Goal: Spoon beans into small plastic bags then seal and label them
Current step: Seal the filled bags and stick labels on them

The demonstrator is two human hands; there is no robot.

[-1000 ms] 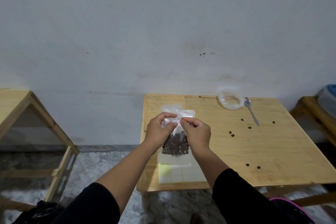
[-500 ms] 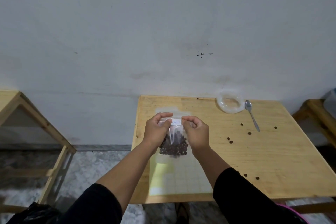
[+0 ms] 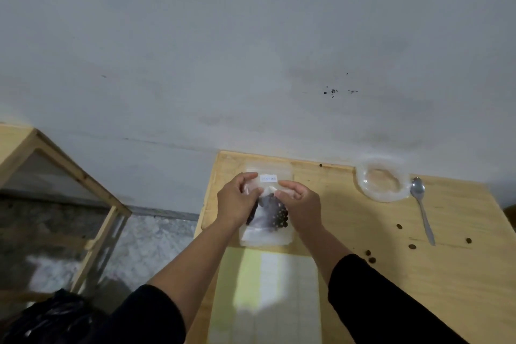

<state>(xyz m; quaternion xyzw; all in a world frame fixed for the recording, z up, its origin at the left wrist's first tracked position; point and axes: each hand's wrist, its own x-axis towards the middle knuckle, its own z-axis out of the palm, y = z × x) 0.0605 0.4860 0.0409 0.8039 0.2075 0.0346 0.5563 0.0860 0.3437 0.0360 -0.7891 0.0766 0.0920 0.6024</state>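
Note:
A small clear plastic bag (image 3: 267, 211) holding dark beans hangs between my hands above the left part of the wooden table (image 3: 418, 274). A white label (image 3: 268, 178) sits near its top edge. My left hand (image 3: 237, 201) pinches the bag's upper left side and my right hand (image 3: 300, 204) pinches its upper right side. A pile of empty clear bags (image 3: 265, 239) lies on the table right under the held one. A sheet of labels (image 3: 268, 296) lies nearer to me. A metal spoon (image 3: 423, 209) lies at the right.
A clear plastic dish (image 3: 382, 181) stands beside the spoon at the back. Several loose beans (image 3: 370, 257) are scattered on the right half of the table. A wooden frame (image 3: 69, 176) stands to the left over a stone floor. A black bag (image 3: 55, 315) sits at lower left.
The camera has tilted and moved closer to the table. My hands stay on the bag's top edge and have spread slightly apart, so the white label shows between them.

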